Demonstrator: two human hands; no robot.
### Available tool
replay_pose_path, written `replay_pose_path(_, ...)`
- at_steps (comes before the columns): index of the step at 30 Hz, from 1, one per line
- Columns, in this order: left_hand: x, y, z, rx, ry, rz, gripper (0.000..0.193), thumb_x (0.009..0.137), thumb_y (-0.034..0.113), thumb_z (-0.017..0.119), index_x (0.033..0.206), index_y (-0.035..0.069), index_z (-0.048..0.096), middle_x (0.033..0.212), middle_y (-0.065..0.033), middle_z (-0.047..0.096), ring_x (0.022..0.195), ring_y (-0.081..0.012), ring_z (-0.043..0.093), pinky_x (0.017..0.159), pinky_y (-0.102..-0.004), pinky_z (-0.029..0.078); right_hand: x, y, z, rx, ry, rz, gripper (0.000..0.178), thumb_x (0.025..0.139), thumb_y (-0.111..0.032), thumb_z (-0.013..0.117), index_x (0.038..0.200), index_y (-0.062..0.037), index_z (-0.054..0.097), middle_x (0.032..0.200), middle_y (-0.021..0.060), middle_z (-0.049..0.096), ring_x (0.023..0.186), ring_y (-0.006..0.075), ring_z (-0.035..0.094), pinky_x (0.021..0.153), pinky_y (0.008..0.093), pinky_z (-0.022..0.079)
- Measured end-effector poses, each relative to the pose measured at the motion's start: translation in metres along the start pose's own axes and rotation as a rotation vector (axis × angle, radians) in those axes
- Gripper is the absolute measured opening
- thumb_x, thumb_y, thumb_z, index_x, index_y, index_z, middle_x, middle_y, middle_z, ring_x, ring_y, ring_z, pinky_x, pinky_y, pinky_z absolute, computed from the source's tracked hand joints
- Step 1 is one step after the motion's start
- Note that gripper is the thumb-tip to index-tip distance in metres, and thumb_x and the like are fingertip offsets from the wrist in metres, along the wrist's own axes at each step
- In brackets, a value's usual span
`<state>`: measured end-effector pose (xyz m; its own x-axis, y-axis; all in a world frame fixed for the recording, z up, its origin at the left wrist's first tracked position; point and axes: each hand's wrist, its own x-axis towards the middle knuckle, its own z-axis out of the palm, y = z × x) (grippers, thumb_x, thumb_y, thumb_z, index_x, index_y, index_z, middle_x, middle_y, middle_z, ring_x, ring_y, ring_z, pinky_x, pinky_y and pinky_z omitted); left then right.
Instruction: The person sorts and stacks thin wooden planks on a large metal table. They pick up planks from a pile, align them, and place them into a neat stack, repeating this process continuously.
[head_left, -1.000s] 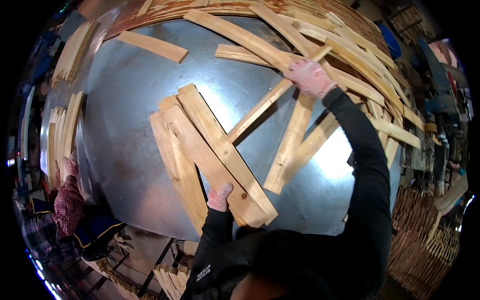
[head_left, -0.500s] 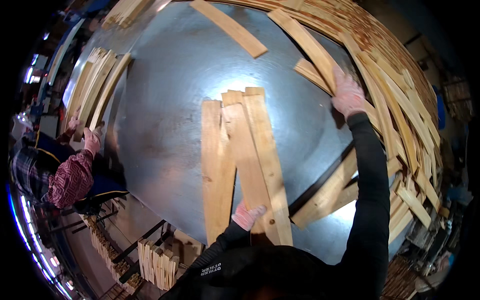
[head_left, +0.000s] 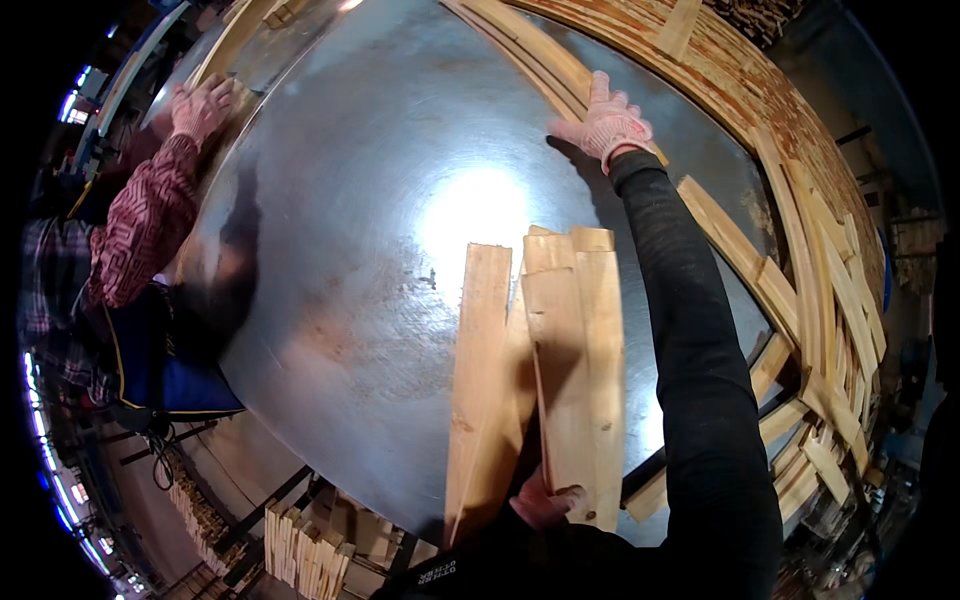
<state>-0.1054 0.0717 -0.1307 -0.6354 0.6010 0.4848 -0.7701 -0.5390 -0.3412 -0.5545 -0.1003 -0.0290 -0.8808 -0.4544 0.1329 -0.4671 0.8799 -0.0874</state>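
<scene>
Low in the middle, my left hand [head_left: 543,500] grips the near end of a wooden board [head_left: 556,300] in a loose stack. Its fingers are partly hidden. Other boards in that stack, including a longer one [head_left: 478,350] on the left and one [head_left: 602,330] on the right, lie fanned out on the metal table [head_left: 350,250]. My right arm stretches far forward. The gloved right hand [head_left: 610,122] lies palm down with fingers spread over the near end of several boards [head_left: 535,50] at the far side.
More boards [head_left: 820,260] lie piled crosswise along the right edge. Beyond them runs a broad layer of rough wood strips [head_left: 740,90]. On the left, a co-worker's gloved hand [head_left: 203,108] reaches over boards. Short wood pieces [head_left: 305,540] stand below the table's edge.
My right hand has moved forward and left, from the right-hand boards to the far ones. Far boards now lie together. The co-worker's arm has reached farther forward.
</scene>
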Motion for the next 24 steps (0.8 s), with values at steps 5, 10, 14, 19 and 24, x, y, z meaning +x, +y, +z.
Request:
replay_pose_path(5, -0.007, -0.048, 0.047, 1.073, 1.291, 0.833, 0.038, 0.098, 0.029, 0.049, 0.121, 0.000, 0.054, 0.102, -0.0144, 0.060, 0.073, -0.0170, 0.058, 0.062, -0.0261, 0.044, -0.006, 0.026, -0.018, 0.098, -0.239, -0.089, 0.093, 0.069, -0.042, 0.073, 0.145, -0.0124, 0.028, 0.121, 0.0260, 0.057, 0.109, 0.0397, 0.059, 0.090, 0.0452, 0.050)
replay_pose_path(10, -0.044, -0.041, 0.007, 0.091, 0.530, 0.866, 0.056, 0.084, 0.005, 0.059, 0.138, 0.006, 0.043, 0.114, -0.0098, 0.060, 0.088, -0.0217, 0.062, 0.073, -0.0282, 0.054, -0.013, -0.020, -0.026, 0.185, -0.304, -0.191, 0.062, 0.071, -0.035, 0.068, 0.124, -0.0088, 0.051, 0.111, 0.0194, 0.063, 0.109, 0.0331, 0.060, 0.089, 0.0435, 0.051)
replay_pose_path(14, -0.059, -0.028, 0.024, 0.027, 0.736, 0.730, 0.067, 0.081, -0.001, 0.062, 0.144, 0.007, 0.038, 0.124, -0.0075, 0.058, 0.103, -0.0210, 0.060, 0.088, -0.0321, 0.051, -0.018, 0.018, -0.025, 0.434, -0.174, -0.127, 0.096, 0.078, -0.062, 0.064, 0.150, -0.0109, 0.028, 0.132, 0.0221, 0.053, 0.125, 0.0371, 0.050, 0.105, 0.0416, 0.041)
replay_pose_path(19, -0.031, -0.031, 0.041, 0.816, 1.196, 0.763, 0.058, 0.083, 0.000, 0.064, 0.138, 0.004, 0.044, 0.119, -0.0069, 0.061, 0.102, -0.0184, 0.061, 0.088, -0.0318, 0.052, -0.112, 0.203, -0.082, 0.025, -0.143, -0.021, 0.078, 0.088, -0.061, 0.053, 0.141, -0.0043, 0.040, 0.130, 0.0228, 0.055, 0.120, 0.0365, 0.054, 0.098, 0.0432, 0.044)
replay_pose_path(24, -0.024, -0.019, 0.061, 0.881, 1.127, 0.731, 0.033, 0.092, 0.011, 0.052, 0.122, -0.001, 0.057, 0.109, -0.0133, 0.063, 0.088, -0.0243, 0.061, 0.080, -0.0357, 0.048, -0.256, 0.312, -0.091, -0.135, -0.370, 0.200, 0.077, 0.091, -0.058, 0.050, 0.147, -0.0062, 0.036, 0.149, 0.0216, 0.038, 0.140, 0.0355, 0.032, 0.116, 0.0385, 0.025)
